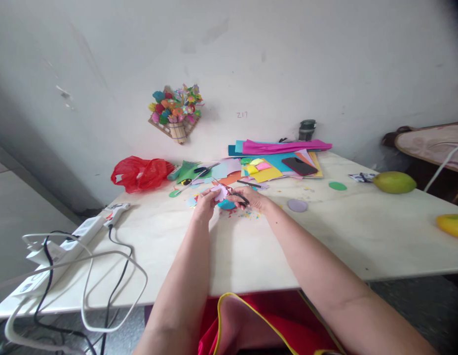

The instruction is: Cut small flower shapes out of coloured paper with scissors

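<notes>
Paper cutting is in hand, prob. shaping an edge. The L hand (206, 203) is closed to a pinch, thumb and fingers on a lilac paper pc (220, 192); the R hand (254, 198) is curled round the black handles of a pair of scissors (241, 197), blades pointing up and over toward the paper. Can't tell how far apart the blades are, or whether they're biting into it rn (too small and crowded there).

As I judge it, the next snip calls for the L hand to hold the pc taut, turn it a bit to feed the edge in, and keep fingertips clear of the blades.

The lilac pc is held up just above the table (251, 256), approx. centre of view, betw. the hands. It looks pale, thin and flat, w/ a scalloped, petal-like outline where it's not covered by fingers. Prob. bends easily, so a loose grip could spoil the curve. A blue paper pc (226, 204) shows just below it, w/ small multicoloured scraps (247, 215) scattered nearby, and a lilac disc (297, 205) lies apart, off to the R.
</notes>
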Tool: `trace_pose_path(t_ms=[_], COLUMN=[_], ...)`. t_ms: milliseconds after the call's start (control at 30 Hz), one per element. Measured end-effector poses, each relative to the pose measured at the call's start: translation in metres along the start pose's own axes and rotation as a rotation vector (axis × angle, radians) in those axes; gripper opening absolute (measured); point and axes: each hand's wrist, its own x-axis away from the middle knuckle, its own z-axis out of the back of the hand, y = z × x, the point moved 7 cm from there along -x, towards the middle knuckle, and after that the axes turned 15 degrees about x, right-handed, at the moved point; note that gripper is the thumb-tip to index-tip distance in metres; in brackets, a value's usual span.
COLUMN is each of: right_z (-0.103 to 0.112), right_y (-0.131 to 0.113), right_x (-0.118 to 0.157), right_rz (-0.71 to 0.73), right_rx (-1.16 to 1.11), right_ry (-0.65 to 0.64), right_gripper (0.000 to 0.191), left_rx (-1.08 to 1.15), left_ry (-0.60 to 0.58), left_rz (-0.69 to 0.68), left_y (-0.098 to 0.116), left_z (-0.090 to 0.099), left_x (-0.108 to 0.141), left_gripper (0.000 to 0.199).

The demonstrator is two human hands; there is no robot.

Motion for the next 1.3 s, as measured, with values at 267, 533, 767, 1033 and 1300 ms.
trace_pose_path(t_ms=[267,533,767,1033,1300], right_z=[0.0021,0.0016,0.0004,-0.0006,-0.001], right_y=[0.0025,0.0035,0.003,0.0036,0.0025], right_x=[-0.0016,-0.002,-0.0009,-0.0011,-0.0021], right_rz=[-0.002,-0.002,-0.032,-0.026,0.0], right_rx=[0.018,0.018,-0.002,-0.007,-0.002], right_ry=[0.011,0.015,0.013,0.004,0.014], right_gripper=[0.038,0.036,0.032,0.031,0.031], left_rx=[-0.037,-0.049,-0.03,-0.03,-0.039], left_ry=[0.0,-0.016,-0.023,-0.012,-0.058], left_rz=[0.023,0.035,0.021,0.038,0.036], left_y=[-0.0033,-0.0024,-0.0029,-0.0032,-0.0044], left_z=[0.0016,-0.0042,-0.0012,-0.0023,-0.0017], left_x=[-0.0002,0.0026,0.0012,0.002,0.0007], left_gripper=[0.034,0.041,0.037,0.035,0.034])
